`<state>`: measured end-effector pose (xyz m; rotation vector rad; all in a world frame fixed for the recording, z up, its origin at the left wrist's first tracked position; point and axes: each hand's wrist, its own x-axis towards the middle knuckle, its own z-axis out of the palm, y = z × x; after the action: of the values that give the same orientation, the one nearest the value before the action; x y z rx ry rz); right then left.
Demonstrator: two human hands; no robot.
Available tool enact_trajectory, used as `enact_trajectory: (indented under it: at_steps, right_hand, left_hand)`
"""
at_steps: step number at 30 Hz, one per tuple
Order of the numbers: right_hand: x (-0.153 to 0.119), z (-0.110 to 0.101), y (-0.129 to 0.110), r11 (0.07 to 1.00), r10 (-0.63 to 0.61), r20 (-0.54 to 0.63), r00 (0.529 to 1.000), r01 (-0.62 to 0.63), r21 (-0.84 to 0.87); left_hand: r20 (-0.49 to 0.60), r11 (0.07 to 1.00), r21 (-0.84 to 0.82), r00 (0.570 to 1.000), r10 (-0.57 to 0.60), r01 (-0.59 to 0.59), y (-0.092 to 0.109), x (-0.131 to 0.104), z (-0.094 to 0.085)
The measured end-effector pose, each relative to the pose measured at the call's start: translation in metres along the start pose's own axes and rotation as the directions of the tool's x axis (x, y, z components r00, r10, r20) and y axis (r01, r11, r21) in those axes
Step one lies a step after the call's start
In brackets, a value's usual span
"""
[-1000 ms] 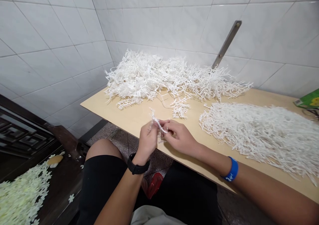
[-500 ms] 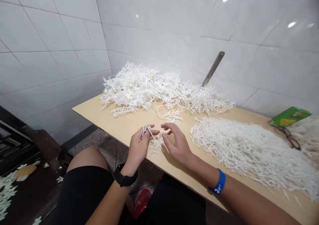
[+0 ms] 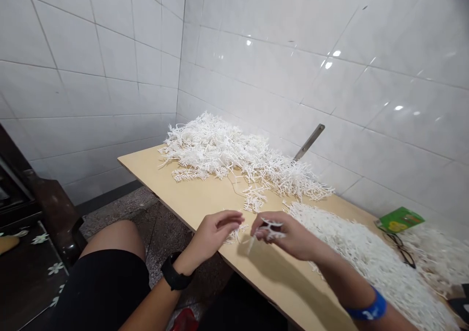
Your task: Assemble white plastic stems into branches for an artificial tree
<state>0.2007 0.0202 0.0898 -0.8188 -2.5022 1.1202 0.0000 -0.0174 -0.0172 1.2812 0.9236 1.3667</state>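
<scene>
My right hand (image 3: pixel 280 233) is closed on a white branched piece (image 3: pixel 273 227), which sticks out over its fingers above the tabletop. To its left, my left hand (image 3: pixel 216 233) is half curled with thumb and fingers apart and nothing seen between them. Under and beside the left fingertips lies a small heap of white bits (image 3: pixel 236 234). A small white branched cluster (image 3: pixel 254 197) rests beyond the hands, in front of a large tangled white pile (image 3: pixel 220 147).
A long mound of loose white pieces (image 3: pixel 351 238) covers the right side of the wooden table (image 3: pixel 146 167). Behind stands a metal bar (image 3: pixel 309 142) against the tiled wall. A green box (image 3: pixel 399 220) and dark-framed glasses (image 3: pixel 403 250) lie at the right.
The white branched piece has passed from my left hand to my right hand. The left hand has opened, and the right has closed. The camera view has tilted and shifted.
</scene>
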Motion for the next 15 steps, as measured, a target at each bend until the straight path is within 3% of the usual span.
enact_trajectory:
  at_steps: [1, 2, 3, 5, 7, 8, 10, 11, 13, 15]
  right_hand:
    - [-0.001, -0.018, -0.003, 0.998, 0.006, 0.114, 0.993, -0.013, 0.065]
    - [0.0, -0.039, -0.003, 0.995, -0.011, 0.145, 0.989, -0.003, 0.095]
    - [0.002, -0.059, 0.0, 0.995, -0.005, 0.104, 0.995, -0.005, 0.096]
    - [0.008, -0.096, 0.014, 0.996, 0.092, -0.178, 0.98, -0.088, 0.033]
    - [0.015, -0.116, 0.034, 0.944, 0.254, -0.427, 0.868, -0.318, -0.086]
    - [0.018, -0.117, 0.042, 0.87, 0.324, -0.529, 0.784, -0.467, -0.159]
    - [0.024, -0.096, 0.053, 0.703, 0.335, -0.67, 0.663, -0.649, -0.291]
    - [0.026, -0.076, 0.054, 0.664, 0.291, -0.693, 0.659, -0.661, -0.35]
    - [0.032, -0.021, 0.047, 0.723, 0.143, -0.602, 0.785, -0.498, -0.478]
    - [0.04, 0.04, 0.035, 0.754, 0.002, -0.372, 0.928, -0.246, -0.609]
  left_hand:
    - [-0.081, 0.999, -0.043, 0.997, 0.015, -0.018, -0.001, 0.0, 0.0]
    - [-0.17, 0.997, -0.072, 0.985, 0.026, -0.039, -0.002, 0.001, -0.001]
    - [-0.251, 0.994, -0.086, 0.967, 0.036, -0.06, -0.003, 0.001, -0.002]
    - [-0.38, 0.993, -0.065, 0.922, 0.072, -0.104, -0.004, 0.001, -0.006]
    - [-0.466, 0.99, 0.025, 0.875, 0.134, -0.138, -0.005, 0.0, -0.014]
    - [-0.495, 0.985, 0.089, 0.851, 0.173, -0.149, -0.004, 0.0, -0.018]
    - [-0.526, 0.96, 0.236, 0.81, 0.259, -0.154, -0.005, -0.001, -0.029]
    - [-0.529, 0.942, 0.3, 0.796, 0.295, -0.15, -0.006, -0.001, -0.034]
    - [-0.523, 0.911, 0.389, 0.78, 0.343, -0.14, -0.01, 0.0, -0.042]
    - [-0.5, 0.888, 0.436, 0.783, 0.371, -0.142, -0.015, 0.0, -0.046]
